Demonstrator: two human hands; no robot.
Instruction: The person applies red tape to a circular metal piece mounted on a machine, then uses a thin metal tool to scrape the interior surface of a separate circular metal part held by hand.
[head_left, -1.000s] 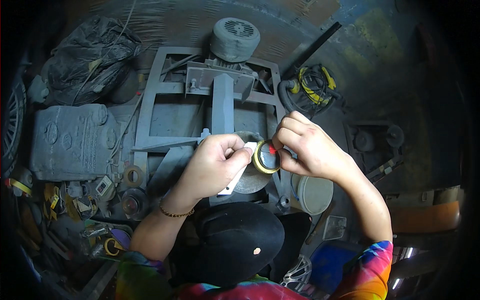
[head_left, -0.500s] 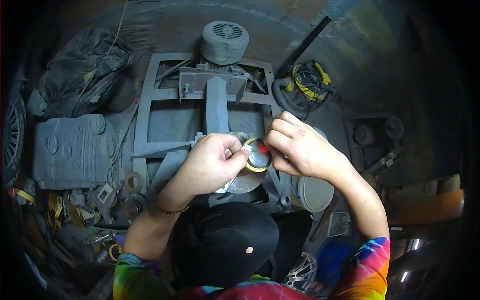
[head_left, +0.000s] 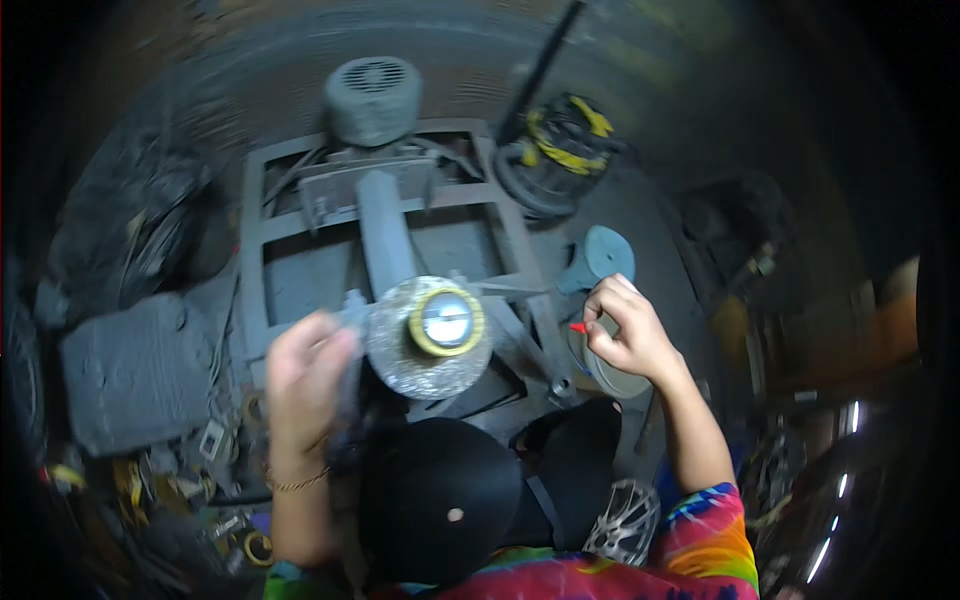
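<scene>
A round silver disc (head_left: 388, 352) lies in front of me, wrinkled and shiny on top. On it rests a yellow ring (head_left: 418, 338) around a glossy, mirror-like round face. Left of the disc, my left hand (head_left: 305, 375) is smeared by motion, its fingers curled in; a pale, blurred streak shows beside its fingertips. Farther right, my right hand (head_left: 630, 330) is raised, thumb and fingers pinching a small red piece (head_left: 578, 327) whose kind I cannot make out. Neither hand touches the ring.
Behind the disc stands a grey metal frame (head_left: 252, 230) carrying an electric motor (head_left: 372, 105). A black and yellow vacuum cleaner (head_left: 570, 150) is at the back right. A blue-grey stool-like object (head_left: 605, 252) and a pale bucket (head_left: 612, 375) stand nearby. A wheel rim (head_left: 625, 515) lies near my leg.
The yellow ring, held up between my hands before, now rests on the disc. My hands have drawn apart, the right keeping the red piece. The view has shifted.
</scene>
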